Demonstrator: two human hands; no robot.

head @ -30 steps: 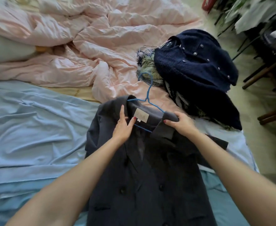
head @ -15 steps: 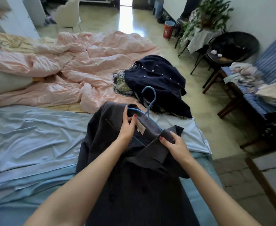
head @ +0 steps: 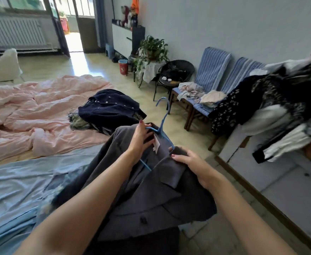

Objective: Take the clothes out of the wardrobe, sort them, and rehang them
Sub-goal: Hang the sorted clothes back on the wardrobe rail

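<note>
A grey jacket (head: 151, 196) fills the lower centre of the frame, draped over the right edge of a blue sheet (head: 13, 190) and lifted at the collar. A blue hanger (head: 162, 124) sits inside the collar, its hook rising toward the centre of the frame.

The left hand (head: 141, 138) grips the collar and the hanger's left arm beside a white label (head: 156, 144), fingers curled round them. The right hand (head: 193, 164) holds the jacket's right shoulder over the hanger's end, thumb on top and fingers curled under the cloth.

Just above the jacket, at centre, a navy garment (head: 110, 107) with pale studs lies on a small heap of clothes. It rests at the right edge of a pink duvet (head: 40, 111), which spreads over the left middle of the frame.

At right, a pile of dark and white clothes (head: 279, 111) lies on a white cabinet (head: 279, 181). Further up, 2 chairs (head: 215, 70) with blue striped covers hold folded pale clothes. A potted plant (head: 151, 50) stands at upper centre, with a red bin (head: 123, 66) to its left. A radiator (head: 13, 32) runs along the upper left.
</note>
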